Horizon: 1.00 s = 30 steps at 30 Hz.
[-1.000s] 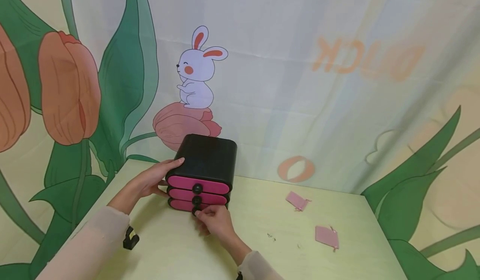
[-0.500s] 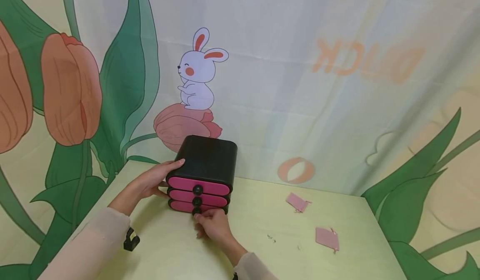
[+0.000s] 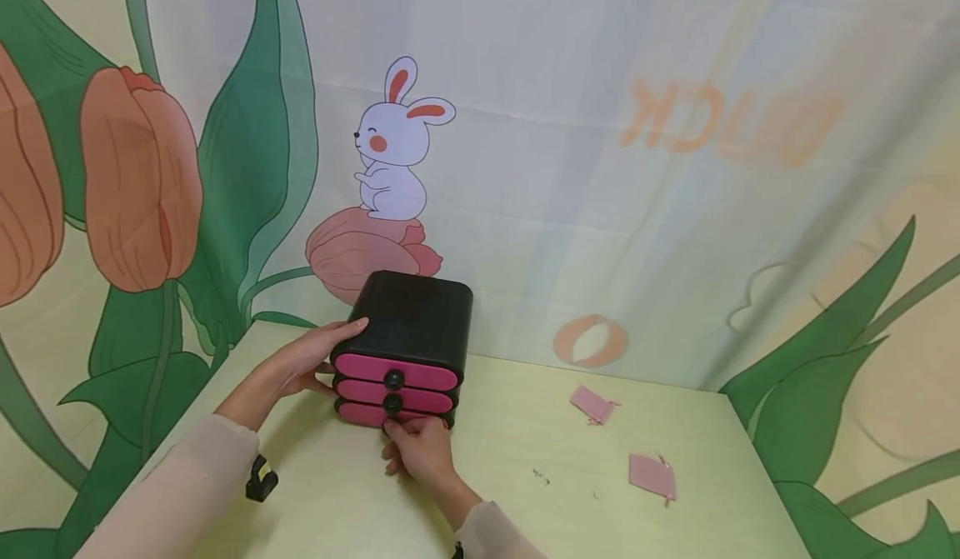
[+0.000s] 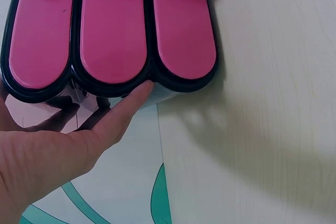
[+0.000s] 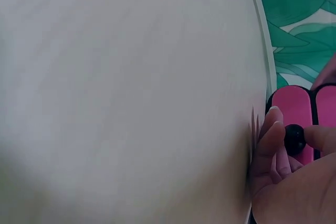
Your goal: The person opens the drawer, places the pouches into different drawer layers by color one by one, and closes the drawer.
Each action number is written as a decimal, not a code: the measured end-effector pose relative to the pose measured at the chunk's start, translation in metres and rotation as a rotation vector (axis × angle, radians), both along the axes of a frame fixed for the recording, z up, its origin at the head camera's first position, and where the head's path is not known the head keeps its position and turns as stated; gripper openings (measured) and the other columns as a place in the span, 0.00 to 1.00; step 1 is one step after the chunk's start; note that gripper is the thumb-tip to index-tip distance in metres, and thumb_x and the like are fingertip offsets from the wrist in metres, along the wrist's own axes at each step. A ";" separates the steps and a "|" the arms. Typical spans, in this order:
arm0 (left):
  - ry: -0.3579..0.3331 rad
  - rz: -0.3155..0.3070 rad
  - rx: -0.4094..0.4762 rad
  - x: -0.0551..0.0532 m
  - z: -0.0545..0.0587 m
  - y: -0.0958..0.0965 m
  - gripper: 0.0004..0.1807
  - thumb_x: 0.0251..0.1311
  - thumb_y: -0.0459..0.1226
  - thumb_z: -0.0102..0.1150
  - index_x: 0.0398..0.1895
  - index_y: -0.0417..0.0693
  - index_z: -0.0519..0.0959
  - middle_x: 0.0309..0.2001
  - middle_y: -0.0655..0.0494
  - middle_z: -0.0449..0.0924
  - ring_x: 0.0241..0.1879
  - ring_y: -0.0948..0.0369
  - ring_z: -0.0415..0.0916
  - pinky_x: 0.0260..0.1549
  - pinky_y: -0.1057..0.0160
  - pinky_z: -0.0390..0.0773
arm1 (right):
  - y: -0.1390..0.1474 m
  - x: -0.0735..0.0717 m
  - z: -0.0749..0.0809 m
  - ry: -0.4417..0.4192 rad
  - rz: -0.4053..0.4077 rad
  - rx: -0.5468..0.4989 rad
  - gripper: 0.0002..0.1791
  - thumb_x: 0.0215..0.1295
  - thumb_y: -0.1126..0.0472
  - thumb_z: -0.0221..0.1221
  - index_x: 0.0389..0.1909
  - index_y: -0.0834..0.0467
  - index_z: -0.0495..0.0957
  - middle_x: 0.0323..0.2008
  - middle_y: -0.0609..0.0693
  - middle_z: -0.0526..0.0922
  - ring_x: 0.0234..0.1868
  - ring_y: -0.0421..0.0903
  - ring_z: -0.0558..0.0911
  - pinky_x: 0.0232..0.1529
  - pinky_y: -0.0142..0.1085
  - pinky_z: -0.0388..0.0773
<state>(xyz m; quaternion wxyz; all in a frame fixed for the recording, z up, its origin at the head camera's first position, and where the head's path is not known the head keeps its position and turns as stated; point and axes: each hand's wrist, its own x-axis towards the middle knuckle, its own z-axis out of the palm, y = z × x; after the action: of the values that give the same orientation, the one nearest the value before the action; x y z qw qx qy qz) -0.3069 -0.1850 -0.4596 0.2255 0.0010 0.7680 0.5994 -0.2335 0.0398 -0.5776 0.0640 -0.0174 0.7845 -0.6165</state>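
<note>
A small black drawer box (image 3: 414,317) with three pink drawer fronts and round black knobs stands at the back left of the table. Against its left side lies my left hand (image 3: 306,361), one finger stretched over the top and the others lower on the side. In the left wrist view a straight finger of that hand (image 4: 79,150) touches the groove between the middle and bottom drawers. My right hand (image 3: 422,451) pinches the bottom knob (image 5: 295,140) between thumb and fingers, which mostly hide it in the head view.
Two pink drawstring pouches, a farther one (image 3: 591,404) and a nearer one (image 3: 652,476), lie on the pale table (image 3: 720,442) to the right. Tiny dark bits (image 3: 541,476) lie nearer the middle. Behind hangs a printed cloth (image 3: 540,209) with a rabbit and tulips.
My right hand has shifted slightly left and down at the bottom knob, and its fingers now cover more of it. The left hand and the box show no clear movement.
</note>
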 end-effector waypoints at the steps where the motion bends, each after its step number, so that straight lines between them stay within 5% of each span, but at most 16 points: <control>1: 0.001 -0.002 -0.002 0.000 0.000 0.000 0.61 0.67 0.74 0.51 0.86 0.43 0.42 0.73 0.31 0.64 0.73 0.26 0.59 0.55 0.30 0.80 | 0.000 0.002 -0.001 -0.008 0.002 0.008 0.19 0.76 0.53 0.65 0.31 0.64 0.89 0.22 0.55 0.87 0.15 0.44 0.84 0.15 0.31 0.75; 18: 0.008 -0.013 -0.010 0.000 0.003 0.003 0.60 0.68 0.73 0.50 0.86 0.44 0.43 0.73 0.33 0.63 0.71 0.29 0.63 0.57 0.31 0.79 | -0.003 0.054 0.001 -0.074 -0.029 0.013 0.18 0.73 0.53 0.68 0.24 0.60 0.88 0.16 0.48 0.85 0.11 0.39 0.79 0.12 0.29 0.73; 30: 0.003 -0.020 -0.003 0.002 0.003 0.004 0.60 0.70 0.72 0.49 0.86 0.42 0.41 0.76 0.32 0.59 0.73 0.29 0.61 0.58 0.30 0.78 | 0.000 0.067 0.005 -0.074 -0.011 0.036 0.19 0.71 0.51 0.69 0.23 0.60 0.87 0.16 0.50 0.84 0.10 0.41 0.80 0.11 0.31 0.74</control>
<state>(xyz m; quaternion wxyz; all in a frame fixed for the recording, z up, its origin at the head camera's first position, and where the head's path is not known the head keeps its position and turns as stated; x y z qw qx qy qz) -0.3048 -0.1814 -0.4565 0.2307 0.0092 0.7692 0.5958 -0.1669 0.0401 -0.5722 0.0900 0.0110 0.7925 -0.6031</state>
